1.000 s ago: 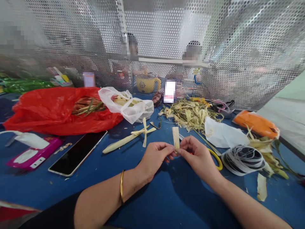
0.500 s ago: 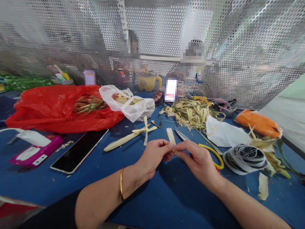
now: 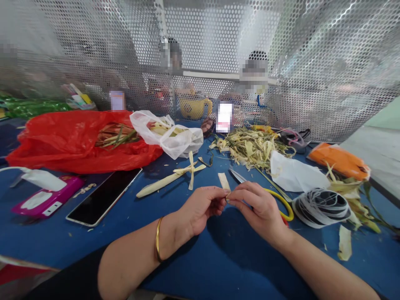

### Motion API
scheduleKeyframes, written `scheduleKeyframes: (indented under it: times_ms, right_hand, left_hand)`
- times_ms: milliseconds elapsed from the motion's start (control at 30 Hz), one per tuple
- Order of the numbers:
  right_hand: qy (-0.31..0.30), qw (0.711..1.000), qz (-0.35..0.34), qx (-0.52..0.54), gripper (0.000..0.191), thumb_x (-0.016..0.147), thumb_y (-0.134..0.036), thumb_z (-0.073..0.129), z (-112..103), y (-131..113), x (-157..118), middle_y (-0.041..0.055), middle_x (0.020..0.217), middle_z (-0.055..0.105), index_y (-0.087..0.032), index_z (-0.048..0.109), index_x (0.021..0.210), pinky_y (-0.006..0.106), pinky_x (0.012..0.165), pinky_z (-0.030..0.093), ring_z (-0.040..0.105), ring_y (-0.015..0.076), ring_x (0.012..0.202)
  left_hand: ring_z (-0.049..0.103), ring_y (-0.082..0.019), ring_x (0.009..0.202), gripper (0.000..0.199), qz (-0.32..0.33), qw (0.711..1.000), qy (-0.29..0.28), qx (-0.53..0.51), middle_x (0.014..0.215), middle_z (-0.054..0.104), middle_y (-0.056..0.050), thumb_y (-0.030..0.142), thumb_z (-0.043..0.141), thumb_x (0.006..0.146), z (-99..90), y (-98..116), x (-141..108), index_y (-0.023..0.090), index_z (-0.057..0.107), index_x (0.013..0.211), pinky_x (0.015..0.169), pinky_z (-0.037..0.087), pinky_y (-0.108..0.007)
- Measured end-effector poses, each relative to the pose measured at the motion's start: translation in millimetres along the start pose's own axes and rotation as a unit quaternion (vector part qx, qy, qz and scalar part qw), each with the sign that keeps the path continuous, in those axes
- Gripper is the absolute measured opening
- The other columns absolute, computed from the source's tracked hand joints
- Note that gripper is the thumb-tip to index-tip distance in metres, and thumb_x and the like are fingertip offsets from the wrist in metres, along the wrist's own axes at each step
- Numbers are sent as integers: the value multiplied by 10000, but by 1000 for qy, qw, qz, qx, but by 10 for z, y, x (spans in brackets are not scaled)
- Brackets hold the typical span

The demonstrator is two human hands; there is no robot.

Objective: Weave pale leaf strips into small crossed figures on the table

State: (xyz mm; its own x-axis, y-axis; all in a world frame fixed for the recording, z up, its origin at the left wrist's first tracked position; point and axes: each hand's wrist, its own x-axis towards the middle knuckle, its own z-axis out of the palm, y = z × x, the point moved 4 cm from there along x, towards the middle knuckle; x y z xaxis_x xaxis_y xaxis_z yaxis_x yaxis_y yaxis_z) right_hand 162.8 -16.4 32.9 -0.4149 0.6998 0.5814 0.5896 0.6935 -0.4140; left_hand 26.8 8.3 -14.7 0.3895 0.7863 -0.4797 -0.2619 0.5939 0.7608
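Observation:
My left hand [image 3: 204, 208] and my right hand [image 3: 258, 208] meet at the fingertips over the blue table [image 3: 187, 266]. Both pinch a small pale piece [image 3: 228, 198], mostly hidden by the fingers. Just beyond them a flat pale strip [image 3: 223, 181] lies on the table. Scissors [image 3: 237, 176] with yellow and red handles rest partly beneath my right hand. To the left, a long pale husk piece [image 3: 159, 186] touches a cross of knotted strips [image 3: 191, 170].
A red bag [image 3: 62, 141] and a white bag [image 3: 181, 143] hold dried strips. A black phone [image 3: 104, 200] lies left, beside a magenta power bank [image 3: 46, 200]. Right are a husk pile [image 3: 250, 148], a ribbon roll [image 3: 321, 208] and an orange packet [image 3: 339, 160]. Metal mesh [image 3: 215, 37] stands behind.
The fingers of both hands have shifted slightly around the small piece, and the fingers of my right hand are more curled. The objects on the table have not moved.

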Motion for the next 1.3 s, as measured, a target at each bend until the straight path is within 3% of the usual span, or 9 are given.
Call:
scheduleKeyframes:
  times_ms: [200, 333, 533, 633, 767, 900, 1067, 1300]
  right_hand:
    - [19, 997, -52, -58, 181, 923, -143, 510, -32, -80, -3, 40, 802, 613, -211, 674, 890, 279, 648, 432, 573, 143, 720]
    - [13, 996, -58, -72, 197, 929, -140, 490, -32, -91, 8, 39, 785, 622, -207, 664, 867, 288, 667, 424, 568, 146, 713]
    - [-43, 996, 75, -14, 178, 922, -176, 530, 21, 19, 18, 26, 775, 625, -197, 615, 767, 290, 675, 411, 576, 153, 713]
    - [-35, 988, 144, 52, 178, 916, -153, 521, 34, 58, 2, 20, 808, 614, -207, 603, 768, 275, 694, 428, 585, 151, 750]
    - [-7, 981, 169, 92, 147, 889, -134, 530, 37, 67, -17, 28, 861, 597, -207, 586, 775, 275, 739, 441, 581, 160, 818]
    - [-19, 970, 224, 95, 101, 861, -153, 563, 63, 105, -43, 10, 803, 634, -209, 584, 780, 277, 721, 434, 589, 163, 780]
    - [-13, 957, 272, 100, 83, 835, -191, 586, 77, 133, -55, -19, 702, 621, -204, 566, 756, 249, 623, 409, 558, 137, 661]
    - [23, 945, 288, 154, 63, 790, -192, 602, 70, 152, -49, -33, 659, 592, -200, 542, 772, 246, 589, 411, 547, 126, 615]
  left_hand:
    - [440, -78, 507, 152, 15, 999, -27, 15, 545, 525, 20, 263, 686, 645, 3, -16, 9, 156, 601, 578, 497, 322, -210]
    - [439, -74, 508, 164, 19, 999, -15, 30, 542, 530, 23, 272, 710, 627, 12, -11, -5, 158, 605, 574, 490, 314, -204]
    - [476, -80, 504, 251, 110, 988, 19, 105, 538, 569, 10, 357, 718, 660, 28, 44, -16, 155, 597, 574, 513, 355, -211]
    - [504, -91, 539, 267, 146, 980, 17, 136, 576, 593, -1, 386, 692, 702, 49, 82, -29, 149, 620, 603, 521, 372, -210]
    - [521, -100, 554, 245, 184, 966, 24, 183, 587, 608, 0, 360, 648, 755, 58, 125, -44, 152, 633, 628, 530, 384, -211]
    - [524, -103, 553, 237, 216, 948, 26, 230, 579, 610, 8, 335, 626, 785, 51, 147, -42, 159, 636, 626, 548, 397, -215]
    - [531, -106, 557, 237, 225, 940, 25, 255, 589, 621, 6, 332, 621, 796, 45, 141, -36, 160, 642, 634, 552, 401, -214]
    - [535, -106, 574, 239, 182, 960, 13, 211, 614, 630, -9, 359, 636, 783, 82, 105, -47, 150, 642, 668, 556, 406, -212]
